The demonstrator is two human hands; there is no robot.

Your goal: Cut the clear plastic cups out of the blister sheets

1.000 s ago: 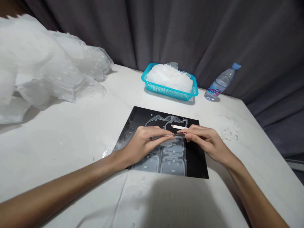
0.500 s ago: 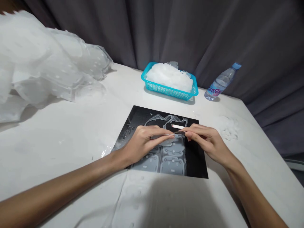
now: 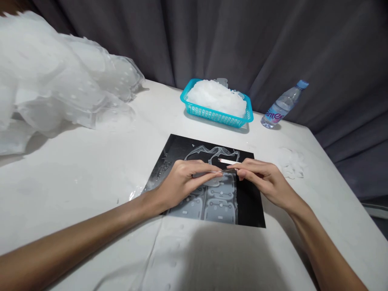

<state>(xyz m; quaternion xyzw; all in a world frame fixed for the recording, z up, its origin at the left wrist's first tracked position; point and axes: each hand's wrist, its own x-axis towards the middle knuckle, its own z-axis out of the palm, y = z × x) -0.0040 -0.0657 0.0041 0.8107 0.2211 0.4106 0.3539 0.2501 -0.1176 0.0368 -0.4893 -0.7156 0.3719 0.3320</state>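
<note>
My left hand [image 3: 189, 176] is closed in a pinch on a translucent plastic piece [image 3: 214, 180], whose rounded edge shows below the fingers. My right hand [image 3: 262, 176] pinches a thin, dark metal tool [image 3: 229, 170] that reaches to the left fingertips; its exact kind is too small to tell. By the right fingers, a white stick with a dark tip [image 3: 229, 161] points left; whether it is held or lying down I cannot tell. Beneath both hands is a black mat [image 3: 250, 202]. A translucent moulded sheet [image 3: 220, 206] with rounded panels lies on it, trimmed strips [image 3: 198, 149] along its far side.
A big heap of translucent sheets [image 3: 60, 81] fills the left back of the white table [image 3: 91, 182]. A turquoise basket [image 3: 212, 115] holds a white pile. A water bottle [image 3: 281, 107] stands at its right. Small clear pieces [image 3: 292, 163] lie right of the mat.
The thin metal tool's angle at the left fingertips has shifted slightly. Both hands stay in nearly the same place.
</note>
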